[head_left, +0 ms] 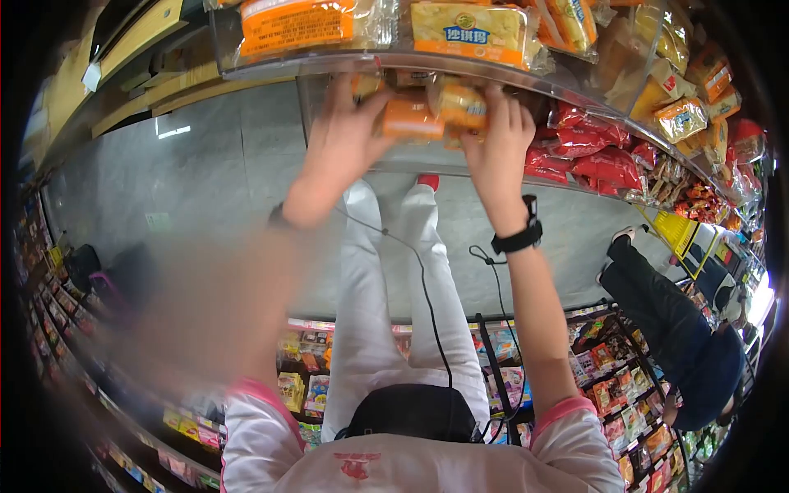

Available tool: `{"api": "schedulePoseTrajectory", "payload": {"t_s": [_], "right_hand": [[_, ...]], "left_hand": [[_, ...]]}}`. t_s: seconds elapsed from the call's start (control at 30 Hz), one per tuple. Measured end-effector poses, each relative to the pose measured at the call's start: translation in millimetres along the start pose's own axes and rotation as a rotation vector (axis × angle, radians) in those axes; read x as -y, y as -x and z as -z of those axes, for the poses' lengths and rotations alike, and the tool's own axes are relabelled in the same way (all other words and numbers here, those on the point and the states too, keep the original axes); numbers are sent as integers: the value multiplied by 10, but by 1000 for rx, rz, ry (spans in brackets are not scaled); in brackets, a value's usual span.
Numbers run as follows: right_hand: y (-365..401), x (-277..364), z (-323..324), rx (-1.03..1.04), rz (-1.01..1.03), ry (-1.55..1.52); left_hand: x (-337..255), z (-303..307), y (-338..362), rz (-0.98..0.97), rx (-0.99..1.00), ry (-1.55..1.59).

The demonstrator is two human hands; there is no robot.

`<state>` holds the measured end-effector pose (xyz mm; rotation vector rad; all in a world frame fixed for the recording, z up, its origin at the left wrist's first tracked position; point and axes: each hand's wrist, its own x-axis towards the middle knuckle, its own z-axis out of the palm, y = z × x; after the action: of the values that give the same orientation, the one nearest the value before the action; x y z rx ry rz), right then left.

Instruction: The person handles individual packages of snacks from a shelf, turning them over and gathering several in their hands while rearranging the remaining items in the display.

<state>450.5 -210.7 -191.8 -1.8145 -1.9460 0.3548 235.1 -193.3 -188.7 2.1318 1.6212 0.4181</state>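
Both hands reach into a clear-fronted shelf bin below the upper bin's edge. My left hand [349,123], slightly blurred, has its fingers apart beside an orange wrapped snack [411,119]. On the other side my right hand [500,135] has thumb and fingers around a yellow-and-orange wrapped snack [462,105]. More orange packs lie behind and under these, partly hidden by the hands. Above, the upper clear bin [509,70] holds larger orange-and-yellow packs [470,31].
Red snack bags [604,168] fill the bin to the right. A person in dark clothes [682,337] stands at the right by a yellow rack [672,234]. Packed shelves [608,378] run behind my body. A black cable [423,279] hangs in front of my legs.
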Motion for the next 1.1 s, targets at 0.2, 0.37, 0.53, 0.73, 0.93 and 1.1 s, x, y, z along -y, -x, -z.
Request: {"api": "schedulePoseTrajectory", "payload": {"t_s": [0.2,0.37,0.53,0.73,0.93,1.1], "right_hand": [[539,59,240,28,-18,-157],[750,51,705,-197,-12,-318],[412,-23,1263,-438,67,-218],[-427,-84,1954,-648,75,57],[-741,41,2233,-507,41,272],[-262,-58,1912,-570,-19,178]], "left_hand": [[-237,200,423,13,76,110],[-659,607,586,-2,132,245],[-1134,1111,301,-143,-99,274],[-1484,1523,-552,-281,-426,196],[-1758,1566,-732,-318,-428,-44],[-1424,1310,-340,-322,-412,51]]}}
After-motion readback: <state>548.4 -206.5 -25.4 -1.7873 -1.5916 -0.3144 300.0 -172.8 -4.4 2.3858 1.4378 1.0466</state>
